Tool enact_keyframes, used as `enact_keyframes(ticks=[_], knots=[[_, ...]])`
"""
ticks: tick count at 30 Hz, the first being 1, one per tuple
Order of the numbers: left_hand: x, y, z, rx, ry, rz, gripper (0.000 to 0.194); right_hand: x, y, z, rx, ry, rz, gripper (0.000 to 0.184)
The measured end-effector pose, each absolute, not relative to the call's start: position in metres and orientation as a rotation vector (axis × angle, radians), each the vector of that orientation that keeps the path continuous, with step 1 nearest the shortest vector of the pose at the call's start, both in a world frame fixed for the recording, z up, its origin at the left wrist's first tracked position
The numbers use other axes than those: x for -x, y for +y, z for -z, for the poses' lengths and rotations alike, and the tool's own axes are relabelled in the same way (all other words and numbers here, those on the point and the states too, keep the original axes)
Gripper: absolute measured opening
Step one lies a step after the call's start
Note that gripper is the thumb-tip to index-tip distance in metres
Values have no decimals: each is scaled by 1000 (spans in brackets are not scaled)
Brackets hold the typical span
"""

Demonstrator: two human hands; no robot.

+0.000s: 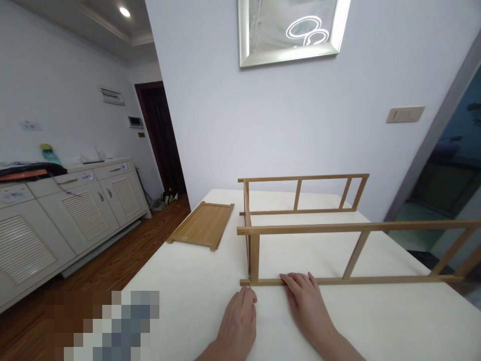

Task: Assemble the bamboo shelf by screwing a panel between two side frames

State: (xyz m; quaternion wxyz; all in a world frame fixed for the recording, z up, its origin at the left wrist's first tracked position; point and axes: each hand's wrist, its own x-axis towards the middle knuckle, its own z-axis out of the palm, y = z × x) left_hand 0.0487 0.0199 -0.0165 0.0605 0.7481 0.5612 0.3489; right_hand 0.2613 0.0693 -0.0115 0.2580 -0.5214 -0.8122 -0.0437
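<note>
A wooden rack frame point(308, 229) lies on its side on the white table point(180, 286), its two ladder-like sides joined by crosspieces at the left end. My left hand point(238, 321) is closed, fingertips pinched together at the near lower corner of the frame, beside a small metal screw end. Whatever it pinches is hidden by the fingers. Further right, my right hand point(306, 306) rests its curled fingers over the near side's lower rail point(330, 282), gripping it against the tabletop. A slatted wooden panel point(203, 228) lies flat on the table, left of the frame.
Behind the table stands a white wall with a silver-framed picture point(289, 60) and a switch plate point(405, 115). White cabinets point(86, 210) line the left side, a bottle point(50, 154) on top. A doorway opens at the right. A pixelated patch covers the lower left.
</note>
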Motion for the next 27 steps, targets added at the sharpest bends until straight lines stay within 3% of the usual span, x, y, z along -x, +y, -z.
enact_keyframes(ticks=[8, 13, 19, 27], knots=[[-45, 24, 13, -2959, 1470, -1099, 27, -261, 70, 10, 1399, -2201, 110, 33], [-45, 21, 5, -3136, 1406, -812, 22, -260, 69, 9, 1390, -2197, 123, 32], [-42, 20, 0, -3031, 1424, -505, 18, -260, 68, 9, 1391, -2196, 126, 31], [-43, 27, 12, -2655, 1451, -788, 28, -261, 68, 6, 1415, -2205, 106, 32]])
